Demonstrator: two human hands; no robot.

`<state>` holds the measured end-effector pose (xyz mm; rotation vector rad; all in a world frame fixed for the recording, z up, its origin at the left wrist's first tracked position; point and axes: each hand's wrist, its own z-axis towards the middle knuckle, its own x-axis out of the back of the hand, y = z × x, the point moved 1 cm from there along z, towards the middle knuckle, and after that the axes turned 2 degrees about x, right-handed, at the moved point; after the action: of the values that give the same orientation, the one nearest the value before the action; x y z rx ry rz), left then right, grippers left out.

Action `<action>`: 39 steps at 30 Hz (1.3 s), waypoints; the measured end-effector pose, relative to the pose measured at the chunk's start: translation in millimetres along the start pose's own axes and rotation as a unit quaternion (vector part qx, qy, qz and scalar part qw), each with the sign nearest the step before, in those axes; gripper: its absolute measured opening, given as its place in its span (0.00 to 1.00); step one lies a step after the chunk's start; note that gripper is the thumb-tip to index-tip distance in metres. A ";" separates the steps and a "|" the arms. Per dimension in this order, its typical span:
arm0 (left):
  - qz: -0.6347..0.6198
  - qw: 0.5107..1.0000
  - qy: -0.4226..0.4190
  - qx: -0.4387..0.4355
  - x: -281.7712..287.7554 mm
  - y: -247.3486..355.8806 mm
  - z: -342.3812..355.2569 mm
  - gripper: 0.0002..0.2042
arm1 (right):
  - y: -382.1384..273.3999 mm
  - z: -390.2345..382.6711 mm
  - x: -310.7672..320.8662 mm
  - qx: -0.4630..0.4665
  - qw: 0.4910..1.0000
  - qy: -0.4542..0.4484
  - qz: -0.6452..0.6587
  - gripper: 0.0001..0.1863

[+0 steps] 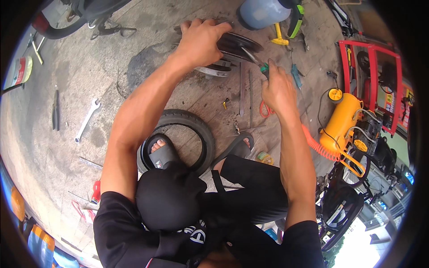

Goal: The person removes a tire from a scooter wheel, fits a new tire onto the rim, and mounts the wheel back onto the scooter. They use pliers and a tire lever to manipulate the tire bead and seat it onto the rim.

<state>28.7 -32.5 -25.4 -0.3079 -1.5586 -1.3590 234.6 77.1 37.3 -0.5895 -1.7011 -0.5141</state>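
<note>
A black wheel [239, 43] with a silver-coloured lower part rests on the floor ahead of me. My left hand [202, 41] grips its upper left side, fingers spread over the edge. On the right, my right hand [279, 85] is wrapped round a green-handled tool [255, 58]. The tool's tapered metal end touches or lies very near the wheel's right edge; its exact kind is unclear. Closer to me, a loose black tyre [206, 134] lies flat round my sandalled left foot.
A wrench [88, 120] and pliers [55, 110] lie at left. Beyond the wheel are a bluish container [263, 13] and a yellow hammer [279, 36]. A yellow air compressor [340, 123] with an orange coiled hose and a red metal frame [346, 67] stand at right.
</note>
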 end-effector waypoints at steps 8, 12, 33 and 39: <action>0.011 0.998 -0.043 0.035 3.6 4.4 24.5 0.29 | -13.0 21.7 12.7 -0.068 0.997 -0.008 -0.035 0.31; 0.019 0.997 -0.036 0.062 0.6 12.3 25.4 0.30 | -16.1 31.9 30.4 -0.059 0.994 -0.059 -0.066 0.26; -0.035 0.999 -0.040 0.011 0.6 -4.8 31.8 0.29 | 56.9 44.4 -40.8 0.105 0.975 0.060 0.186 0.19; -0.098 0.992 -0.051 0.068 10.8 -24.0 52.4 0.31 | 98.3 36.4 -65.0 -0.084 0.929 -0.002 0.359 0.18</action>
<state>-20.2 -0.2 -24.1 -0.1446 -1.7962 -1.3959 280.3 168.8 -31.4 -1.2694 -1.3206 -0.1239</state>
